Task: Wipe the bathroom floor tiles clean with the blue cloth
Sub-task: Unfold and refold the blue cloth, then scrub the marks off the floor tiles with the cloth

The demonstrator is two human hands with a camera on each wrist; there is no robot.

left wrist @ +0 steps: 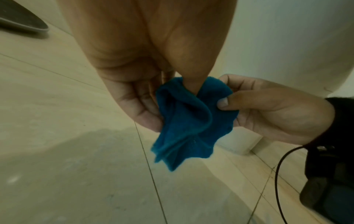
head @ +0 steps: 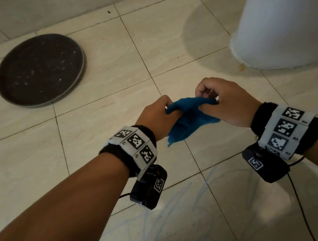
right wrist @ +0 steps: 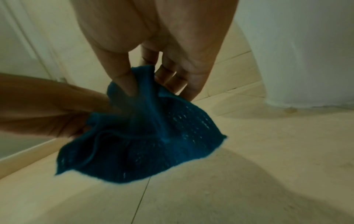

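A small blue cloth hangs crumpled in the air between my two hands, above the beige floor tiles. My left hand pinches its left edge with thumb and fingers. My right hand pinches the right edge the same way. In the left wrist view the blue cloth droops in folds below my left hand, and my right hand holds it from the right. Seen from the right wrist, the blue cloth spreads wider, held by my right hand and my left hand.
A round dark tray lies on the floor at the back left, near the tiled wall. A white toilet base stands at the back right, with a small stain on the floor at its foot. Faint blue scribble marks cross the near tiles.
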